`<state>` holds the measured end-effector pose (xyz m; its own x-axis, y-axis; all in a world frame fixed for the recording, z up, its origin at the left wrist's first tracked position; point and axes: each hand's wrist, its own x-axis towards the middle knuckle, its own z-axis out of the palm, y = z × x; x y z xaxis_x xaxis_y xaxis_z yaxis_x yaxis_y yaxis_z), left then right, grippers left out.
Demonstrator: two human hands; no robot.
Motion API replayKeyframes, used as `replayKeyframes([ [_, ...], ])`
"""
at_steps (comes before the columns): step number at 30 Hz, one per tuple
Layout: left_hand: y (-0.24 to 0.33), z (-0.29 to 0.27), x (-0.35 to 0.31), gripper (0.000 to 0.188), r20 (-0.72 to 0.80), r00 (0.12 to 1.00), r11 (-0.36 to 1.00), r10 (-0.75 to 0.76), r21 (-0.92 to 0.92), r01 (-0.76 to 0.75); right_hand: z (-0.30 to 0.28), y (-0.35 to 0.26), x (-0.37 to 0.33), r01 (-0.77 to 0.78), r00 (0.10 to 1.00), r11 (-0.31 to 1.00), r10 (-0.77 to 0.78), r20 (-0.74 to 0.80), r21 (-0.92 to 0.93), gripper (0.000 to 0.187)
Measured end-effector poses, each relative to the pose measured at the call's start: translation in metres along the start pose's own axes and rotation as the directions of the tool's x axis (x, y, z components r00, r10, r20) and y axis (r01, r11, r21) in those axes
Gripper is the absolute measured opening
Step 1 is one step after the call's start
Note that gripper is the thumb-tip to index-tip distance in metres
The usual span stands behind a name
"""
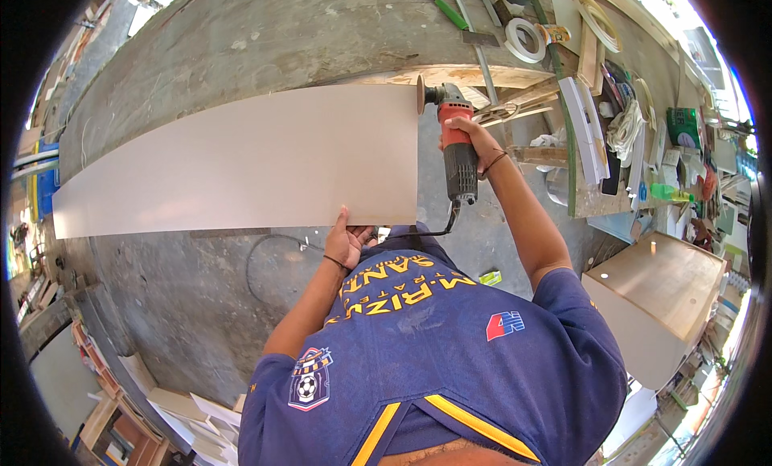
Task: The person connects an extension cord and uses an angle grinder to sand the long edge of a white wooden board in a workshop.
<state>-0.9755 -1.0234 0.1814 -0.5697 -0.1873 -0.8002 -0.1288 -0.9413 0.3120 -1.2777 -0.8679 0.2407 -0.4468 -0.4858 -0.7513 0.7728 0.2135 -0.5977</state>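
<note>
A long, pale board [249, 160] lies across the edge of the workbench, its near edge close to my body. My left hand [347, 239] grips the board's near edge, the thumb on top and the fingers underneath. In my right hand [476, 144] is a red and black angle grinder [458, 148], my fingers wrapped round its body. The grinder's round disc [420, 94] stands on edge at the far right corner of the board; whether it touches cannot be made out. A black power cord [442, 229] runs from the grinder's lower end toward my body.
Rolls of edge tape [525, 41], a green-handled tool [452, 14] and metal bars lie on the workbench [241, 40]. Wood offcuts [523, 100] jut out beyond the grinder. At the right stand a cluttered table and a cabinet-like box [655, 297]. The cord loops over the concrete floor [185, 305].
</note>
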Motion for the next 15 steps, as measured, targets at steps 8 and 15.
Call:
replayKeyframes([
  [8, -0.001, -0.001, 0.003, 0.045, 0.017, 1.0, 1.0, 0.023, 0.003, -0.023, -0.008, 0.009, -0.003, -0.046, 0.998, 0.999, 0.047, 0.034, -0.026, 0.039],
  [15, -0.003, -0.002, 0.004, 0.043, 0.024, 0.998, 0.998, 0.05, 0.021, -0.051, -0.009, 0.03, -0.012, -0.041, 0.999, 0.999, 0.041, -0.004, 0.014, 0.038],
])
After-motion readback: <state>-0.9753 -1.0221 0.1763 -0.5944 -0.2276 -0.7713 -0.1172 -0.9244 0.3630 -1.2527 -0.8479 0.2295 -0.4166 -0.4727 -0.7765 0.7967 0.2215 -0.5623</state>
